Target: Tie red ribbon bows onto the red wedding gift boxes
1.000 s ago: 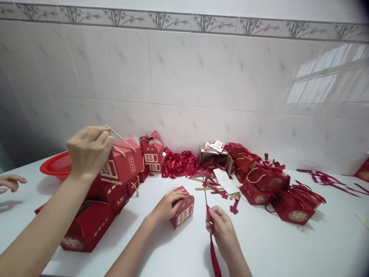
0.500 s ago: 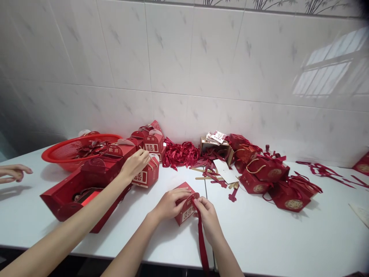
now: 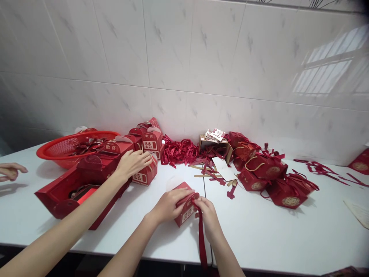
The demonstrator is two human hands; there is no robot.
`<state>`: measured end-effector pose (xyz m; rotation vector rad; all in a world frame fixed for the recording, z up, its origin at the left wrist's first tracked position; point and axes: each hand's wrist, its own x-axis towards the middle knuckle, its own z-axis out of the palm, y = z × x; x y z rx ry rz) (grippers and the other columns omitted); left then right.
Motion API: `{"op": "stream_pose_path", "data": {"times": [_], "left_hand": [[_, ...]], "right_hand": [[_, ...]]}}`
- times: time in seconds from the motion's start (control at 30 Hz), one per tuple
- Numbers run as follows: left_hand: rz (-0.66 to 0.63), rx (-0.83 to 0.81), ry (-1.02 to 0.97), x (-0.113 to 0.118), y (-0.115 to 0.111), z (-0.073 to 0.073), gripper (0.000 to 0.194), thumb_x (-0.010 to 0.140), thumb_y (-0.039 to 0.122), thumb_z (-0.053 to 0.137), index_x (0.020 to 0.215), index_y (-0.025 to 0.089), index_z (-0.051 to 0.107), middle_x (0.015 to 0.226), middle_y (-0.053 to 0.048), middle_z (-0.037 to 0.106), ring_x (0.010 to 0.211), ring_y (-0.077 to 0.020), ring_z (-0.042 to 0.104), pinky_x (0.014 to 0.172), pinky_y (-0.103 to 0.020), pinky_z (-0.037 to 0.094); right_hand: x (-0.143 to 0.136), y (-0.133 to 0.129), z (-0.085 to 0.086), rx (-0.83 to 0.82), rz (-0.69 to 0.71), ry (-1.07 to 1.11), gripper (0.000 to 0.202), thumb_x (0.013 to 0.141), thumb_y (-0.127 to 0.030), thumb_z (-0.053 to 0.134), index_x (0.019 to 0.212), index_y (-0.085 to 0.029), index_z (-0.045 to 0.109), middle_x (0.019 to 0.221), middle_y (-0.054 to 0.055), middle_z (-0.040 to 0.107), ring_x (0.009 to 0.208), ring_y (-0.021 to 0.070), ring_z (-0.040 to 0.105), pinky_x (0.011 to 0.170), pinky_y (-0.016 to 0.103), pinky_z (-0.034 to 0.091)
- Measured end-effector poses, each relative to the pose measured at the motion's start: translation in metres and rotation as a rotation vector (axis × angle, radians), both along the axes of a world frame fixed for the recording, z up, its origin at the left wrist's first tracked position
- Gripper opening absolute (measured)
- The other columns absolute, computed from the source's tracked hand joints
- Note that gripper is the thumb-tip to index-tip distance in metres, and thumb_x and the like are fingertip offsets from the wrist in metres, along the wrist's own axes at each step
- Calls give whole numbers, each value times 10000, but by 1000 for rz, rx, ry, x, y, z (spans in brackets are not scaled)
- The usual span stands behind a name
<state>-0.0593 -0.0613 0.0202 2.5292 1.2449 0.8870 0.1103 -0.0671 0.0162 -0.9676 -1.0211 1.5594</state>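
Red ribbon (image 3: 202, 240) was pinched between thumb and fingertips of the right hand (image 3: 208, 213), at the rounded flap of a small box (image 3: 186, 212), with its long tail left hanging. By the left hand (image 3: 168, 206) the small box was gripped firmly around its top and side, near the front of the white table (image 3: 268, 242). Farther left, a corded box (image 3: 145, 177) was touched by a co-worker's hand (image 3: 132, 163); whether its cord was held could not be told. Ribbon-tied boxes (image 3: 271, 171) were piled at the right.
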Motion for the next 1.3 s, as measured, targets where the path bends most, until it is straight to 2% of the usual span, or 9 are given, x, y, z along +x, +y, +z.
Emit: {"op": "stream_pose_path", "data": {"times": [0.23, 0.53, 0.77, 0.93, 1.13, 1.3], "left_hand": [[-23, 52, 20, 3, 1, -2, 448, 856, 158, 470, 1295, 240, 506, 1214, -52, 645, 1124, -206, 590, 954, -345, 474], [-9, 118, 146, 15, -6, 9, 471, 816, 82, 444, 1264, 208, 522, 1098, -86, 680, 976, -220, 640, 838, -352, 521], [1, 203, 182, 16, -3, 4, 328, 860, 105, 401, 1062, 206, 638, 994, -72, 707, 934, -211, 653, 795, -325, 528], [-6, 183, 169, 17, -3, 5, 294, 857, 115, 413, 1008, 196, 653, 975, -70, 705, 903, -198, 655, 770, -298, 528], [12, 134, 119, 13, -2, 2, 295, 862, 143, 425, 1074, 186, 626, 996, -85, 706, 895, -211, 663, 767, -316, 529], [1, 107, 96, 9, -1, 0, 361, 848, 140, 450, 1183, 191, 573, 1105, -80, 688, 988, -215, 650, 846, -332, 521]], "right_hand": [[0, 1, 3, -30, -10, 8, 215, 646, -320, 612, 551, -200, 461, 539, -48, 435, 518, 109, 364, 513, 241, 305], [8, 2, 6, 58, 32, -11, 315, 643, -394, 672, 528, -192, 459, 548, -43, 449, 565, 118, 378, 580, 249, 325], [13, -2, 8, 80, 60, -19, 320, 676, -426, 675, 559, -190, 492, 566, -41, 461, 582, 124, 388, 591, 247, 326], [15, -5, 9, 63, 89, 45, 278, 712, -417, 662, 614, -187, 541, 622, -35, 511, 612, 125, 431, 612, 239, 358], [17, -5, 3, 60, 114, 89, 280, 729, -413, 669, 625, -182, 550, 615, -42, 517, 597, 114, 431, 611, 235, 356], [18, -2, 0, 76, 86, 64, 292, 731, -423, 667, 623, -179, 551, 615, -37, 516, 603, 117, 431, 626, 240, 355]]}}
